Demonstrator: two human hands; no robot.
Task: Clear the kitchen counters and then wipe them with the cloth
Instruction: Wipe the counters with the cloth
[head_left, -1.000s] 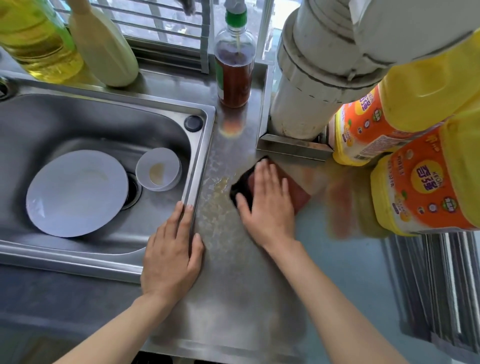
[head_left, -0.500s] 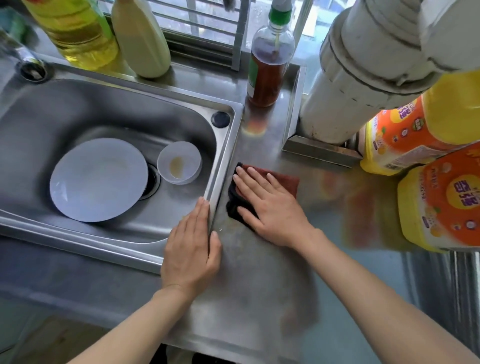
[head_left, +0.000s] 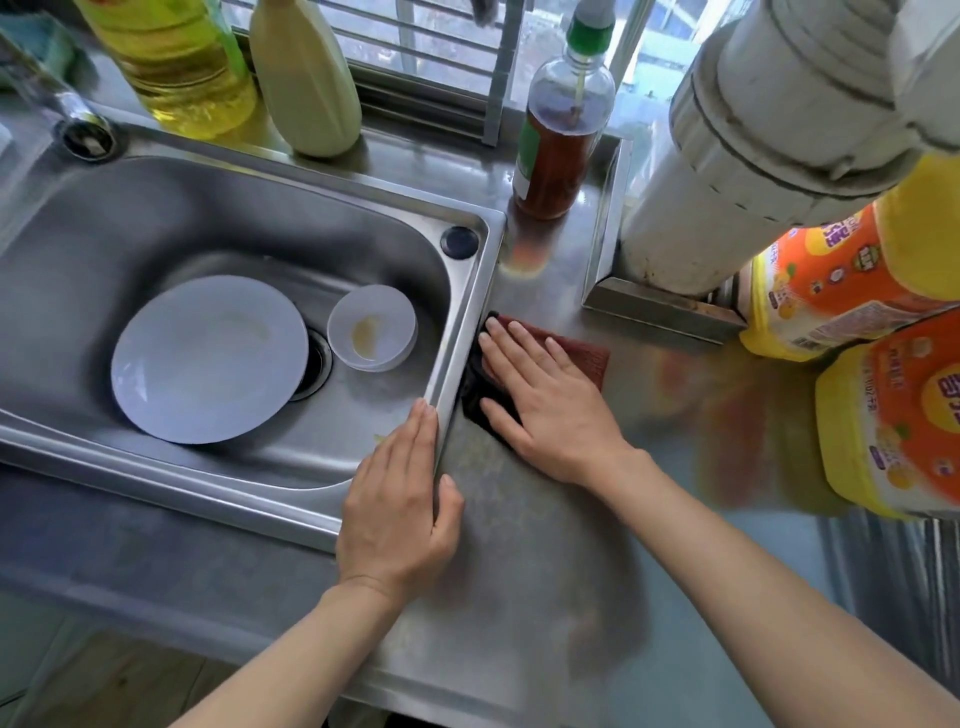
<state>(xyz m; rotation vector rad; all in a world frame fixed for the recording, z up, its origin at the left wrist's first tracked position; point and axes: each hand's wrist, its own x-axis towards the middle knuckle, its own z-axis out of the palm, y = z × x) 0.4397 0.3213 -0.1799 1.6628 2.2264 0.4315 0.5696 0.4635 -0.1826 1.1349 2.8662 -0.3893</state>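
A dark red and black cloth (head_left: 582, 354) lies flat on the steel counter (head_left: 524, 551), right beside the sink's right rim. My right hand (head_left: 545, 397) presses down on it with straight, spread fingers and covers most of it. My left hand (head_left: 397, 512) rests flat on the counter at the sink's front right corner, fingers straight along the rim, holding nothing.
The sink (head_left: 104, 249) holds a white plate (head_left: 208, 358) and a small white bowl (head_left: 371, 335). Along the back stand an oil bottle (head_left: 176, 62), a cream bottle (head_left: 306, 83) and a brown sauce bottle (head_left: 561, 124). A white pipe (head_left: 727, 171) and two yellow jugs (head_left: 852, 291) crowd the right.
My right hand has slid the cloth leftward across the counter until it reaches the sink rim. My left hand stays flat at the sink corner.
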